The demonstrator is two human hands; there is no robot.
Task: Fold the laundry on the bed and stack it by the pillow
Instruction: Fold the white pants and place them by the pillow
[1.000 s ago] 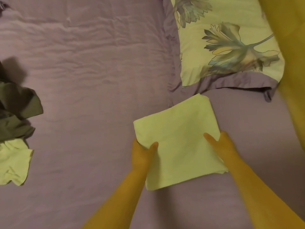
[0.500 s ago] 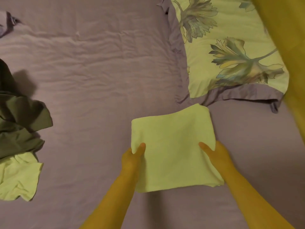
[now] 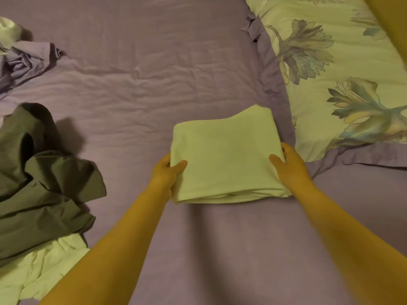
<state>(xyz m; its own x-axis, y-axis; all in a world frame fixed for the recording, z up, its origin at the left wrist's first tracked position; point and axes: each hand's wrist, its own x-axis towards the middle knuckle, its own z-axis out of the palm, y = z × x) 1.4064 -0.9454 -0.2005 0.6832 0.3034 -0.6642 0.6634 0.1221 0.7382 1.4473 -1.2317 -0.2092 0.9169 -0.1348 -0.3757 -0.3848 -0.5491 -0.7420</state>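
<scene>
Both hands hold the folded cloth (image 3: 226,159) by its side edges, left hand (image 3: 164,175) and right hand (image 3: 290,167) with thumbs on top and fingers curled under. Its far right corner lies just beside the pillow (image 3: 343,84). Bare bed (image 3: 143,95) stretches left to the unfolded heap (image 3: 41,177).

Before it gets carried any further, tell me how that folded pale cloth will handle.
The folded pale cloth is probably floppy: several loose layers show along its near edge. The left hand and right hand grip opposite sides, so the middle may sag. It looks light for its size. One-handed, the layers would likely slide apart.
</scene>
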